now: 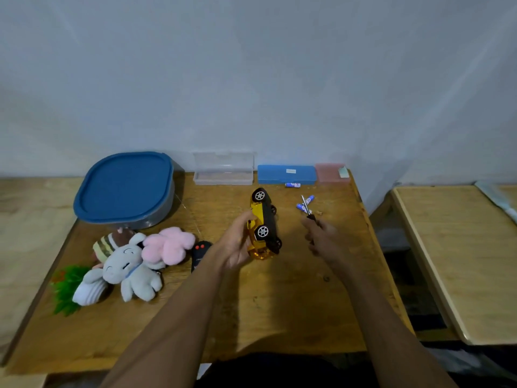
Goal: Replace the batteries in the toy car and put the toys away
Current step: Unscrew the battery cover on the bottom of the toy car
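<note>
Toy car [263, 225], gripped sideways by the left hand [237, 245] — brace it; right hand [321, 236], clamped on the screwdriver [307, 207], must seat squarely.

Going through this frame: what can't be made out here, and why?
All in the head view:
- Toy car: the underside is dark and small, so the battery cover's state is unclear; the left hand covers its far side.
- Screwdriver: the handle is hidden in the right hand, and the tip is blurred.
- Blue-lidded tub: the lid hides the contents.
- Batteries: the labels are too small to read.
</note>
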Demonstrator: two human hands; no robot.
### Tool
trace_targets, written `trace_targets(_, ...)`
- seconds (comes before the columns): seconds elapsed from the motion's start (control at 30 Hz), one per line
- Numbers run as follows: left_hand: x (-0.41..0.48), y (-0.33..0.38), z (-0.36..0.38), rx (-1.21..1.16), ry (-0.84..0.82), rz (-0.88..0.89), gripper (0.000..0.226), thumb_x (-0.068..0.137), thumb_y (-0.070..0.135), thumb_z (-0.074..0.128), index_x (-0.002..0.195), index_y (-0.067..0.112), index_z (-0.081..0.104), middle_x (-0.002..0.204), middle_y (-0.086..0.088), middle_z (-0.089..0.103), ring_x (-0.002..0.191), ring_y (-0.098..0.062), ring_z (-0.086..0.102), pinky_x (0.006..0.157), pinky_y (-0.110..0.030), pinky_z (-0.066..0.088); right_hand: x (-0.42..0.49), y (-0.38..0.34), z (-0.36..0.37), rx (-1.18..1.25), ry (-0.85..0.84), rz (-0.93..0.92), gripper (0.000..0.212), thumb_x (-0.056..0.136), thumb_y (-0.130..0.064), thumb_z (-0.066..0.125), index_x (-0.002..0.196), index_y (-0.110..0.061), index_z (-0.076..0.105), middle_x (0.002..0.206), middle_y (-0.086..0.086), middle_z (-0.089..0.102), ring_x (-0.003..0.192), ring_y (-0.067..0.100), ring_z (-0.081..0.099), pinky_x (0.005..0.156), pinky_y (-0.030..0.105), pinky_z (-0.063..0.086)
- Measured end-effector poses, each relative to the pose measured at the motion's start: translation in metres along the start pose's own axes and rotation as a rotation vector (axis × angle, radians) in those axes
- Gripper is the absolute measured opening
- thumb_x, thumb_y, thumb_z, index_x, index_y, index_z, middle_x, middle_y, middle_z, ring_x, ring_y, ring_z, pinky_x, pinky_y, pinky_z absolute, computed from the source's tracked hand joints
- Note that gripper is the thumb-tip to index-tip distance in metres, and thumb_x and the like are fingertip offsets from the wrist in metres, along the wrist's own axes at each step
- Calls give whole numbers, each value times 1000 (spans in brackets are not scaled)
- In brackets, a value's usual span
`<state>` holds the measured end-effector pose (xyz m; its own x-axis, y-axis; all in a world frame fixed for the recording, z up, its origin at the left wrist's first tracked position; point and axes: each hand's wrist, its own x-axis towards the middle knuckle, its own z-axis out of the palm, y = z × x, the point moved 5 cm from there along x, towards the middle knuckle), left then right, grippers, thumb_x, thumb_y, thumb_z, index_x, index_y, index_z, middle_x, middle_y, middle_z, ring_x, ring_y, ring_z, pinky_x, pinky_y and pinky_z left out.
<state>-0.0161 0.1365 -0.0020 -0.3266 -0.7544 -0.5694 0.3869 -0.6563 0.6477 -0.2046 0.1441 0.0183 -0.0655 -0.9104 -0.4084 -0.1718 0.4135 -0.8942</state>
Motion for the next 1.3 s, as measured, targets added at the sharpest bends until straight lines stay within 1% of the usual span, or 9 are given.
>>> trace_targets(0.1, -7, 8, 11, -230, -80, 89, 57, 82, 38, 57, 125, 0, 56, 100, -20, 66, 89, -32, 64, 84, -44, 54, -4, -15, 13, -21, -75, -98, 31, 89, -49, 60, 85, -18, 55, 65, -5, 46, 55, 7, 41, 51, 23, 35)
trace_targets(0.2, -10, 15, 18, -300, -100, 150, 61, 76, 37, 65, 125, 2, 57, 102, -20, 63, 87, -32, 62, 81, -42, 55, -9, -29, 29, 33, -123, -139, 29, 89, -43, 62, 83, -17, 50, 64, -5, 43, 51, 6, 38, 48, 21, 34)
trace_targets(0.53, -22, 32, 9, 131, 33, 205, 45, 98, 38, 33, 101, 12, 69, 86, -12, 75, 80, -27, 69, 76, -39, 55, -16, -43, 49, 77, -177, -142, 20, 93, -37, 60, 88, -18, 63, 59, -10, 47, 48, 6, 40, 48, 20, 34)
trace_targets(0.63, -27, 37, 10, 200, 63, 258, 43, 98, 37, 35, 105, 10, 67, 95, -17, 73, 87, -30, 67, 83, -47, 54, -17, -46, 55, 95, -156, -146, 17, 92, -37, 60, 94, -21, 66, 66, -10, 62, 58, 9, 55, 52, 22, 45)
trace_targets(0.7, -26, 40, 7, 205, 106, 305, 43, 93, 39, 43, 110, 7, 65, 105, -26, 68, 92, -36, 64, 87, -55, 52, -17, -47, 59, 111, -147, -166, 18, 92, -36, 61, 100, -21, 67, 86, -1, 72, 78, 17, 68, 64, 30, 57)
trace_targets(0.77, -24, 41, 3, 200, 122, 314, 41, 95, 42, 46, 109, 9, 67, 102, -20, 71, 93, -34, 65, 88, -54, 52, -16, -47, 61, 101, -121, -186, 21, 91, -37, 61, 101, -20, 66, 95, 6, 71, 89, 25, 69, 75, 40, 59)
trace_targets(0.93, -25, 45, -1, 204, 89, 306, 40, 101, 42, 39, 107, 15, 68, 93, -6, 76, 83, -21, 71, 76, -36, 56, -15, -45, 69, 132, -128, -188, 16, 91, -37, 62, 101, -24, 65, 96, 3, 70, 92, 22, 69, 76, 36, 60)
trace_targets(1.17, -24, 42, -9, 176, 98, 277, 43, 100, 47, 40, 108, 15, 68, 91, -7, 76, 78, -19, 71, 72, -33, 55, -9, -42, 84, 162, -126, -160, 22, 91, -39, 62, 101, -21, 66, 91, -1, 71, 89, 19, 69, 68, 28, 56)
trace_targets(1.3, -22, 43, -10, 104, 98, 201, 41, 96, 44, 44, 101, 12, 70, 88, -10, 74, 75, -23, 68, 71, -34, 53, -2, -38, 86, 173, -121, -123, 30, 89, -43, 63, 107, -20, 65, 102, 1, 72, 96, 19, 69, 82, 41, 59)
